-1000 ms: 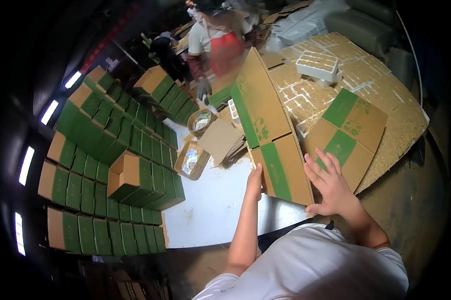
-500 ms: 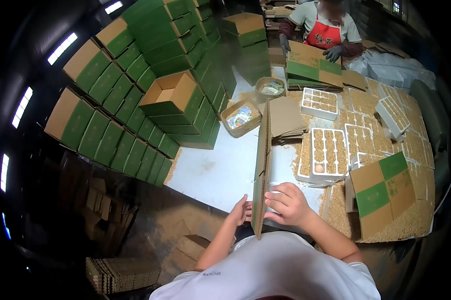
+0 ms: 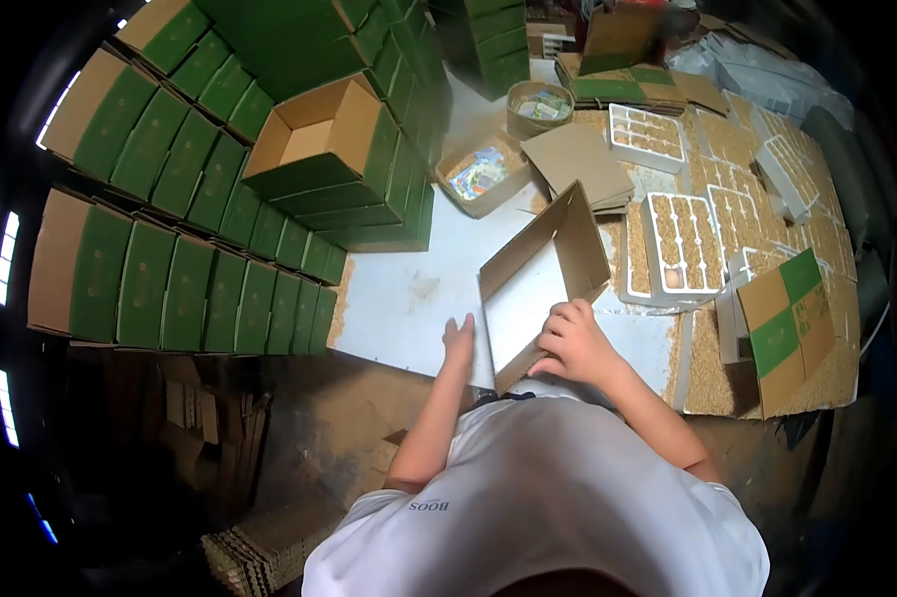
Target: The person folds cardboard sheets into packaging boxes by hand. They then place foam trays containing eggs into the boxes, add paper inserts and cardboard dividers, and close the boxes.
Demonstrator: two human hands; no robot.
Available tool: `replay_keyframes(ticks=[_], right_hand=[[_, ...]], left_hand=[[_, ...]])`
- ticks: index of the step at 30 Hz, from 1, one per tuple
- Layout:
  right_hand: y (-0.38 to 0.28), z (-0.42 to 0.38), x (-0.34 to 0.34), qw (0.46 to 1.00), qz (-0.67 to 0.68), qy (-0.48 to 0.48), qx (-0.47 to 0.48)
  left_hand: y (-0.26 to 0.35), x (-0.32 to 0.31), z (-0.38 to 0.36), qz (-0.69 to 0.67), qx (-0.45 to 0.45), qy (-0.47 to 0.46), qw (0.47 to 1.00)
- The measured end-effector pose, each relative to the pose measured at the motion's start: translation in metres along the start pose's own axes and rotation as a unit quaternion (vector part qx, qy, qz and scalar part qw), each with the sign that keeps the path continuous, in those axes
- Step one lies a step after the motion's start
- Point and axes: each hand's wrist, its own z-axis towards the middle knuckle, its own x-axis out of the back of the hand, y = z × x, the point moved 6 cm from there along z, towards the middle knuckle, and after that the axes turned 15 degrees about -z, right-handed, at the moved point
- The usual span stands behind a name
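Observation:
A cardboard box (image 3: 580,237) stands before me on the white tabletop, its four walls spread into a slanted diamond with the tabletop showing through the middle. My right hand (image 3: 575,343) grips the near right wall, fingers curled over its edge and thumb inside. Just left of the box is my left hand (image 3: 458,343), its fingers extended and holding nothing. A small gap seems to separate it from the left wall.
Green-and-brown boxes (image 3: 190,289) are stacked at left, one open box (image 3: 319,139) on top. Baskets of printed packets (image 3: 480,174), flat cardboard sheets (image 3: 578,164) and white foam trays (image 3: 685,244) with eggs lie ahead. A green-brown carton (image 3: 787,323) stands at right; a co-worker is partly visible beyond.
The folded-flat box has been spread into a diamond-shaped frame. My left hand has come off its left side, and my right hand has moved onto its near right wall. My view has shifted.

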Motion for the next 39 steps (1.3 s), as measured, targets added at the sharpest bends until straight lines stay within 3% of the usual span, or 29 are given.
replay_keyframes(ticks=[1, 2, 4, 5, 7, 10, 13, 16, 17, 18, 20, 22, 25, 28, 30, 31, 33, 36, 38, 39], right_hand=[[-0.006, -0.002, -0.007, 1.0, -0.009, -0.004, -0.011], [-0.01, 0.001, -0.012, 1.0, -0.023, -0.004, -0.019], [-0.011, 0.008, -0.018, 0.998, -0.029, -0.026, -0.045], [-0.011, 0.01, -0.019, 0.997, -0.031, -0.038, -0.061], [-0.01, 0.016, -0.018, 0.998, -0.018, -0.022, -0.057], [-0.01, 0.013, -0.015, 0.999, -0.005, -0.025, -0.048], [-0.007, 0.007, -0.007, 0.996, -0.006, -0.057, -0.063], [-0.001, -0.007, 0.006, 0.983, 0.002, -0.106, -0.151], [0.0, -0.01, 0.012, 0.962, 0.01, -0.183, -0.203], [0.009, -0.01, 0.028, 0.958, 0.048, -0.155, -0.236], [0.041, -0.02, 0.053, 0.94, 0.126, -0.092, -0.303], [0.089, -0.038, 0.067, 0.929, -0.065, 0.036, -0.362], [0.131, -0.06, 0.022, 0.886, -0.084, -0.212, -0.404], [0.119, -0.053, -0.001, 0.853, 0.184, -0.276, -0.402], [0.127, -0.047, -0.009, 0.846, 0.222, -0.32, -0.364], [0.128, -0.04, -0.008, 0.836, 0.248, -0.331, -0.36], [0.118, -0.018, 0.006, 0.826, 0.292, -0.364, -0.317], [0.132, -0.031, -0.024, 0.808, 0.317, -0.387, -0.312], [0.131, -0.043, -0.057, 0.828, 0.221, -0.426, -0.29], [0.119, -0.045, -0.069, 0.831, 0.1, -0.482, -0.258]], left_hand=[[0.026, 0.009, -0.006, -0.005, -0.072, 0.007, 0.997], [0.038, 0.014, -0.006, -0.132, -0.188, -0.023, 0.973], [0.131, 0.033, -0.069, -0.085, -0.427, -0.019, 0.9], [0.166, 0.029, -0.095, 0.006, -0.527, -0.096, 0.845], [0.2, 0.013, -0.141, 0.18, -0.681, -0.242, 0.668], [0.194, -0.024, -0.145, 0.247, -0.635, -0.427, 0.595], [0.213, -0.03, -0.15, 0.218, -0.716, -0.387, 0.538], [0.209, -0.054, -0.15, 0.309, -0.691, -0.449, 0.474], [0.212, -0.054, -0.144, 0.254, -0.713, -0.381, 0.532], [0.215, -0.05, -0.136, 0.243, -0.72, -0.309, 0.572], [0.212, -0.049, -0.112, 0.241, -0.679, -0.261, 0.642], [0.214, -0.06, -0.111, 0.204, -0.69, -0.283, 0.634], [0.203, -0.098, -0.108, 0.241, -0.667, -0.298, 0.639], [0.169, -0.133, -0.097, 0.388, -0.566, -0.354, 0.635], [0.124, -0.144, -0.077, 0.549, -0.434, -0.4, 0.592], [0.112, -0.146, -0.071, 0.583, -0.429, -0.397, 0.564], [0.119, -0.143, -0.075, 0.525, -0.446, -0.401, 0.604], [0.148, -0.133, -0.087, 0.419, -0.517, -0.399, 0.631], [0.162, -0.124, -0.095, 0.33, -0.572, -0.396, 0.638], [0.168, -0.119, -0.094, 0.316, -0.537, -0.396, 0.675]])
